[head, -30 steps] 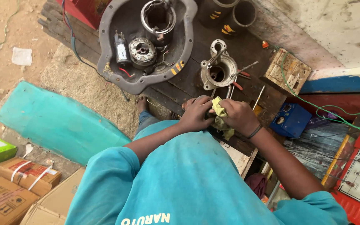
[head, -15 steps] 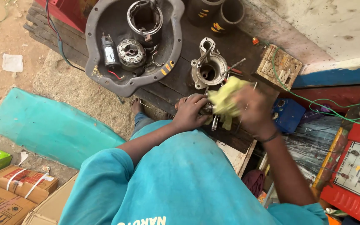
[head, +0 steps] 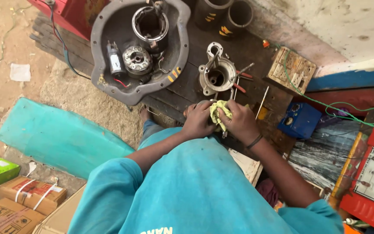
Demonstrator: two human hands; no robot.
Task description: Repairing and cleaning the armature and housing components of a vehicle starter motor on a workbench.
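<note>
Item: yellow-green cloth [head: 220, 113], crumpled, centre of the frame, just below the round metal housing [head: 217, 76].

Left hand [head: 198, 121]: fingers curled shut around something under the cloth; what it grips is hidden. It touches the cloth from the frame's left.

Right hand [head: 240, 123]: closed on the cloth, pressing it against the left hand from the frame's right. A dark band sits at this wrist.

Relation: the cloth lies between the two hands, both touching it, neither nearer. A thin metal tip shows just below the cloth, pointing toward the lower edge of the frame; its long axis cannot be told.

Surroundings: grey metal pan [head: 109, 65] with motor parts, upper left; blue box [head: 301, 121], right of centre; wired switch board [head: 297, 71], upper right; cardboard cartons [head: 9, 208], lower left.
</note>
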